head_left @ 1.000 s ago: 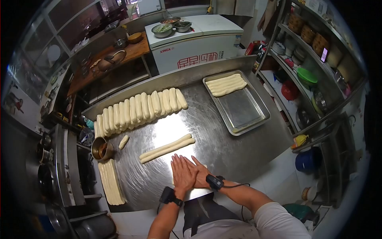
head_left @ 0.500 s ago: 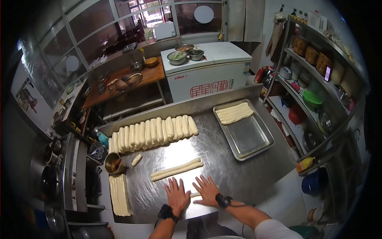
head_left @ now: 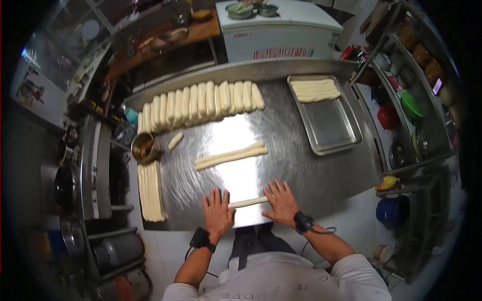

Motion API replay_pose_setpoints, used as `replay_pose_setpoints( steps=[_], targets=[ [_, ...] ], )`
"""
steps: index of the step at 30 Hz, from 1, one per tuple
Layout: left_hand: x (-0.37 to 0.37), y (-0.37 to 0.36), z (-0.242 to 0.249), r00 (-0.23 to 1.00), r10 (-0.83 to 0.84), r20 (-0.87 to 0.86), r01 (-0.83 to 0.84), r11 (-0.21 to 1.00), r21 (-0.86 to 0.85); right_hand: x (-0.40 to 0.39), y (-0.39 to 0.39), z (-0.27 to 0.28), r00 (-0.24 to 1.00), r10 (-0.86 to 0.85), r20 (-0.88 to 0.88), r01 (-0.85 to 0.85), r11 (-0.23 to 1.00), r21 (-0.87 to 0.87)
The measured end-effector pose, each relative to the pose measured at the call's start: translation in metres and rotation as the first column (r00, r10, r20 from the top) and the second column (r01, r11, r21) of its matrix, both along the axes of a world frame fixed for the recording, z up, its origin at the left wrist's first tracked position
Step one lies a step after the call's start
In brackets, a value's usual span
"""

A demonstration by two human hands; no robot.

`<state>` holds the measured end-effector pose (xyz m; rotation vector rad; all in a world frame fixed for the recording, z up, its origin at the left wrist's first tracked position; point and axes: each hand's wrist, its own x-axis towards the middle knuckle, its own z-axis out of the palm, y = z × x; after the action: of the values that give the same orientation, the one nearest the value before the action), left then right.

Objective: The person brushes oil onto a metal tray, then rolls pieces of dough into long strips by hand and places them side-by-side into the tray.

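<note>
A thin dough rope (head_left: pixel 248 202) lies on the steel worktable (head_left: pixel 191 186) near its front edge. My left hand (head_left: pixel 217 214) rests flat over the rope's left end, fingers stretched forward. Over the right end lies my right hand (head_left: pixel 282 204), also flat with fingers spread. The rope's middle shows between the hands; both ends are hidden under the palms. Just beyond, two longer dough strips (head_left: pixel 231 156) lie side by side. A small dough piece (head_left: pixel 175 141) sits by itself farther left, next to a metal pot (head_left: pixel 145 148) with something brown inside.
Stacked dough rolls (head_left: pixel 201 104) line the back of the table. More long dough strips (head_left: pixel 150 193) lie at the left edge. A metal tray (head_left: pixel 329 125) at the right holds dough strips at its far end. Beyond stand a white chest freezer (head_left: pixel 281 37) and right-hand shelves (head_left: pixel 401 118).
My hands have moved apart, and a longer stretch of the dough rope shows between them. The view has tilted down, so the table appears higher.
</note>
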<state>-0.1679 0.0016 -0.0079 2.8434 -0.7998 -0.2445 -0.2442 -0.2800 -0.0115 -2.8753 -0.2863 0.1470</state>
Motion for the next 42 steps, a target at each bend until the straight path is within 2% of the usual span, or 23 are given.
replay_pose_setpoints(
  steps=[2,4,5,7,9,11,12,13,15,16,17,20,22,23,25,27,30,31,33,35,36,38,42],
  targets=[
    [-0.072,0.018,0.004,0.999,0.006,-0.052,-0.005,1.000,0.021,-0.052,0.001,0.006,0.994,0.056,-0.093,-0.054,0.998,0.020],
    [-0.082,0.019,0.008,1.000,-0.001,-0.015,0.001,1.000,0.003,-0.042,0.002,0.005,0.995,0.050,-0.081,-0.049,0.999,0.019],
    [-0.068,0.017,0.002,1.000,0.000,-0.017,0.000,1.000,0.001,-0.032,0.001,0.003,0.997,0.039,-0.059,-0.038,0.999,0.016],
    [0.001,-0.001,0.011,0.981,0.191,-0.040,-0.188,0.980,0.065,0.028,-0.004,0.012,0.999,0.000,-0.046,-0.001,1.000,-0.014],
    [0.055,-0.001,-0.003,0.950,0.279,0.142,-0.283,0.959,0.010,0.067,-0.009,0.021,0.997,-0.031,-0.064,0.029,0.999,-0.026],
    [0.064,0.010,0.004,0.959,0.265,0.100,-0.266,0.964,-0.005,0.083,-0.012,0.025,0.997,-0.052,0.056,0.051,0.998,0.026],
    [0.067,0.012,0.008,0.968,0.242,0.069,-0.241,0.970,-0.030,0.080,-0.016,0.030,0.997,-0.053,0.052,0.051,0.998,0.024],
    [0.061,0.019,0.010,0.969,0.240,0.060,-0.239,0.971,-0.028,0.072,-0.024,0.039,0.999,-0.042,0.033,0.039,0.994,0.104],
    [0.038,0.032,0.016,0.972,0.220,-0.079,-0.229,0.963,-0.142,0.061,-0.034,0.040,1.000,-0.031,0.006,0.029,0.983,0.183],
    [0.032,0.031,0.022,0.984,0.164,0.072,-0.154,0.979,-0.133,0.058,-0.036,0.037,0.998,-0.047,0.049,0.036,0.978,0.207],
    [0.034,0.033,0.016,0.984,0.166,0.069,-0.156,0.979,-0.135,0.056,-0.038,0.034,0.994,-0.063,0.094,0.040,0.972,0.231],
    [0.045,0.042,0.002,0.985,0.136,0.106,-0.109,0.967,-0.228,0.064,-0.041,0.018,0.994,-0.089,0.057,0.070,0.957,0.282],
    [0.064,0.039,0.006,0.975,0.221,-0.040,-0.217,0.884,-0.414,0.082,-0.041,0.025,0.989,-0.107,0.099,0.074,0.954,0.290],
    [0.074,0.039,0.007,0.974,0.223,-0.044,-0.221,0.882,-0.416,0.091,-0.040,0.027,0.982,-0.133,0.133,0.087,0.949,0.304],
    [0.101,0.037,0.017,0.959,0.277,0.050,-0.220,0.848,-0.482,0.119,-0.036,0.031,0.973,-0.149,0.175,0.086,0.943,0.323],
    [0.122,0.038,0.007,0.956,0.289,0.044,-0.230,0.838,-0.495,0.143,-0.031,0.027,0.962,-0.167,0.215,0.086,0.937,0.339],
    [0.135,0.038,-0.001,0.951,0.282,0.128,-0.180,0.840,-0.513,0.162,-0.028,0.015,0.939,-0.270,0.214,0.178,0.911,0.371],
    [0.135,0.038,-0.001,0.950,0.286,0.121,-0.186,0.836,-0.516,0.160,-0.028,0.014,0.928,-0.322,0.189,0.222,0.883,0.413],
    [0.133,0.036,-0.001,0.919,0.381,-0.096,-0.347,0.670,-0.657,0.158,-0.030,0.012,0.916,-0.367,0.161,0.264,0.855,0.446],
    [0.134,0.036,-0.002,0.897,0.408,-0.168,-0.411,0.631,-0.658,0.157,-0.033,0.013,0.906,-0.422,0.025,0.376,0.832,0.408],
    [0.137,0.035,-0.002,0.872,0.431,-0.233,-0.468,0.592,-0.656,0.157,-0.034,0.014,0.906,-0.422,0.034,0.375,0.836,0.401],
    [0.144,0.034,-0.004,0.871,0.430,-0.235,-0.468,0.584,-0.664,0.162,-0.037,0.015,0.926,-0.374,-0.046,0.362,0.851,0.381],
    [0.150,0.030,-0.002,0.867,0.422,-0.265,-0.481,0.566,-0.670,0.207,-0.038,0.047,0.919,-0.393,0.029,0.353,0.854,0.381]
  ],
)
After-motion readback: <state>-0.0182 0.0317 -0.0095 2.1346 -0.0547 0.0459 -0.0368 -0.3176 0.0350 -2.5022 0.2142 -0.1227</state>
